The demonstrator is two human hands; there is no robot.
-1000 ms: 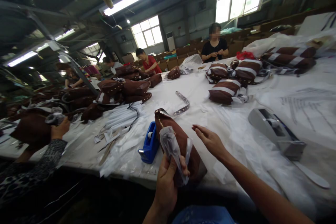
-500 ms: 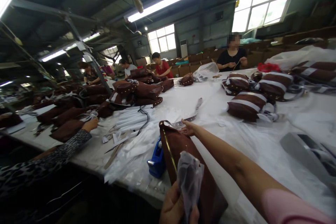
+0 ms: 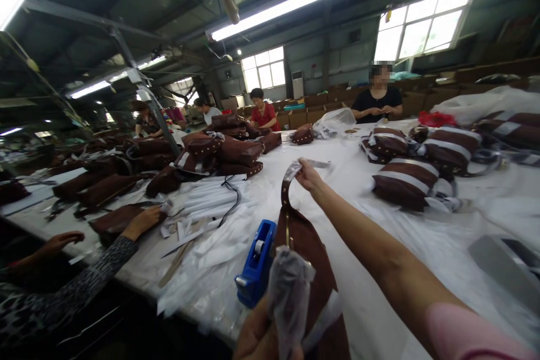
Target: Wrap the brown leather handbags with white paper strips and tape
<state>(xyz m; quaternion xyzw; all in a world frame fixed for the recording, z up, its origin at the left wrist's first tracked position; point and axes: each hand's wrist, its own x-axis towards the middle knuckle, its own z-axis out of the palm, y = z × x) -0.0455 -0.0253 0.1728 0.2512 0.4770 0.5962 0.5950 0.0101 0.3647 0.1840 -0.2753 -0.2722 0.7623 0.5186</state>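
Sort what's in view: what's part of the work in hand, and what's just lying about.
In hand:
- brown bag between the hands
- its studded strap, in the right hand
- plastic-wrapped piece, in the left hand

Lying about:
- blue tape dispenser, perhaps a tool for this
- grey dispenser
- white rolls
- red plastic

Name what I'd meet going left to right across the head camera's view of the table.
Co-worker's patterned sleeve, white rolls, blue tape dispenser, nearest brown bag, a white-banded brown bag, grey boxy object.
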